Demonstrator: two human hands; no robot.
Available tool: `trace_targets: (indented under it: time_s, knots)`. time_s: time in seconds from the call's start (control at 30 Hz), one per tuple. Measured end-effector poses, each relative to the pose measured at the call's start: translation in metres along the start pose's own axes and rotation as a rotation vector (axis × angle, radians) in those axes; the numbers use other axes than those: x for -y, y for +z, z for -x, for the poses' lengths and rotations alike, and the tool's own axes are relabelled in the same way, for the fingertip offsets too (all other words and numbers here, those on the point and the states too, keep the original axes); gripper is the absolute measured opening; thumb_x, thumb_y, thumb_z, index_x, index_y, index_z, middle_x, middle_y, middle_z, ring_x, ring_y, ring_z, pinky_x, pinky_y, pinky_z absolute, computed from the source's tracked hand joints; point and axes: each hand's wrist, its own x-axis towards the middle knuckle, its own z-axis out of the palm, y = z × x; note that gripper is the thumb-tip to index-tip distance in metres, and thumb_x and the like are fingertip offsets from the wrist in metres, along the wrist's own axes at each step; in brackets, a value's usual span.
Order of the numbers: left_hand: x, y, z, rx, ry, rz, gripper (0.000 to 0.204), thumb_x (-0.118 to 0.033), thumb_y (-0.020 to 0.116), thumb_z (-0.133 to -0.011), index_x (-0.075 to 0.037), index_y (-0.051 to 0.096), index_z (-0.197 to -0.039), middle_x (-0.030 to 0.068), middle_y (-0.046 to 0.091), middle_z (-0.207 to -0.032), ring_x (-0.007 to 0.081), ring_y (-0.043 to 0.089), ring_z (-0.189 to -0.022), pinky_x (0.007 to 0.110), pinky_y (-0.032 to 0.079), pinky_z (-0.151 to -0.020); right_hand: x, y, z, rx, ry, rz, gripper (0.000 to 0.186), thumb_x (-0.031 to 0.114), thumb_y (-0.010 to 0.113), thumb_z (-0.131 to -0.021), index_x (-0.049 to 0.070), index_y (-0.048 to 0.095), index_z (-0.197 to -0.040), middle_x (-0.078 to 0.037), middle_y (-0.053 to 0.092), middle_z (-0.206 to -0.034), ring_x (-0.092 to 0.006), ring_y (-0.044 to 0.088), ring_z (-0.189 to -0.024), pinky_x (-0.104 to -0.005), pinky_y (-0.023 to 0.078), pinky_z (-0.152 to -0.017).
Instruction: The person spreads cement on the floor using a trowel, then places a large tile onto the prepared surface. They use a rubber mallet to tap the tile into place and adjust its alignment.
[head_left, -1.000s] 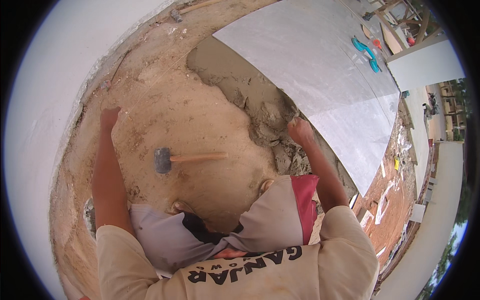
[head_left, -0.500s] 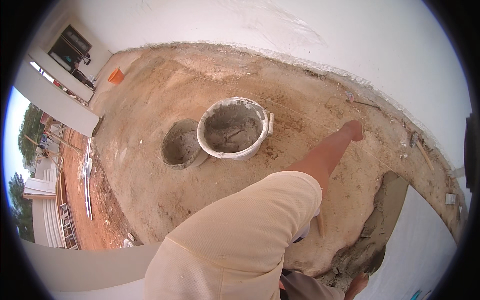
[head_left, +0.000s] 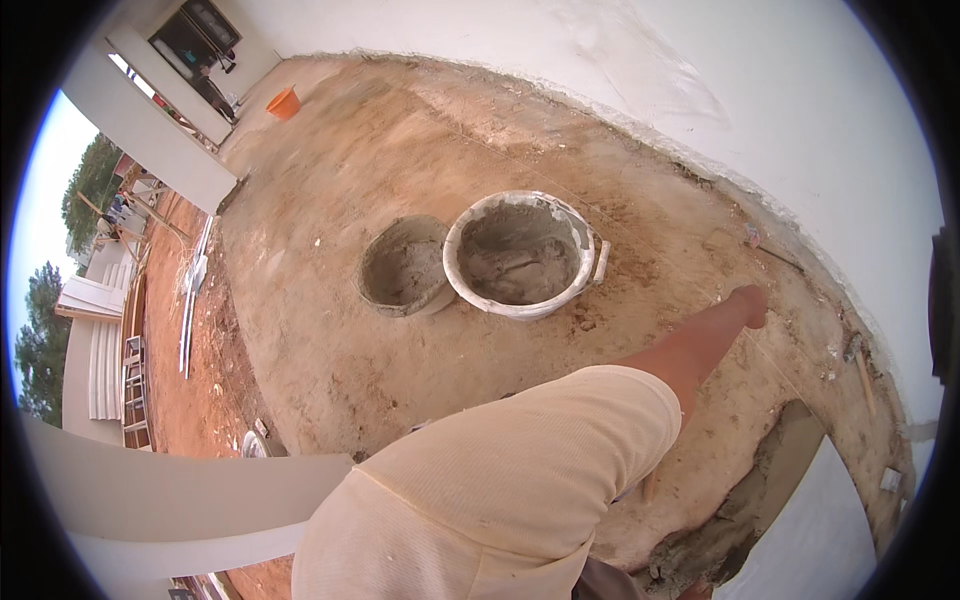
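My left arm, in a cream short sleeve [head_left: 520, 440], stretches forward and right over the sandy ground. My left hand [head_left: 750, 306] looks closed, back upward, low beside a thin taut string [head_left: 775, 365]. Its fingertips are hidden, so whether it grips the string does not show. My right hand is out of sight. Left of the arm stands a white-rimmed bucket [head_left: 455, 262] with grey mortar [head_left: 520, 268] inside. A darker mortar-caked bucket [head_left: 375, 290], also part filled, stands against it.
Wet mortar [head_left: 735, 510] borders a pale slab [head_left: 810, 520] at the lower right. A wooden-handled tool [head_left: 865, 385] lies by the white wall [head_left: 800, 110]. An orange bucket [head_left: 284, 103] stands far left, near a person [head_left: 210, 90]. Metal strips [head_left: 190, 300] lie on red soil.
The whole view has swung, so the buckets, walls and my arm sit farther right in the picture. My left hand stays beside the string, still closed.
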Motion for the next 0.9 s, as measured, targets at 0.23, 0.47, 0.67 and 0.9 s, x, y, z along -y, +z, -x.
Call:
trace_targets:
  time_s: [0.23,0.47,0.67,0.9]
  knots:
    - [-0.010,-0.007,0.004,0.016,-0.008,0.013,0.041,-0.023,0.069,-0.077,-0.002,0.072,-0.113,0.0199,0.068,-0.120,0.0311,0.064,-0.117,0.041,0.051,-0.099,0.017,-0.028,-0.010,0.010,0.108,-0.094,0.030,0.023,0.053,-0.092,-0.005,0.063,-0.089,-0.030,0.065,-0.083,-0.0499,0.061,-0.076,-0.0570,0.045,-0.067]
    - [0.027,-0.020,-0.020,0.070,0.137,-0.157,0.055,-0.044,0.073,-0.076,0.008,0.072,-0.094,0.0314,0.068,-0.101,0.0419,0.068,-0.098,0.046,0.055,-0.084,0.076,-0.042,0.003,0.185,0.304,-0.035,0.039,0.029,0.052,-0.090,-0.007,0.065,-0.100,-0.036,0.063,-0.095,-0.0513,0.062,-0.096,-0.0569,0.049,-0.082]
    - [0.021,-0.008,-0.026,0.019,0.225,-0.205,0.054,-0.047,0.071,-0.079,0.006,0.072,-0.089,0.0319,0.068,-0.090,0.0425,0.068,-0.093,0.049,0.051,-0.081,0.080,-0.083,0.003,0.222,0.370,0.022,0.053,0.036,0.054,-0.091,-0.004,0.061,-0.125,-0.032,0.068,-0.098,-0.0466,0.066,-0.097,-0.0511,0.051,-0.091]
    - [-0.008,-0.003,-0.011,0.090,0.402,-0.151,0.045,-0.037,0.071,-0.079,0.007,0.069,-0.087,0.0255,0.069,-0.081,0.0384,0.067,-0.080,0.048,0.048,-0.072,0.058,-0.055,-0.055,0.223,0.432,0.031,0.051,0.034,0.054,-0.089,-0.002,0.062,-0.125,-0.030,0.068,-0.104,-0.0441,0.065,-0.102,-0.0507,0.051,-0.095]
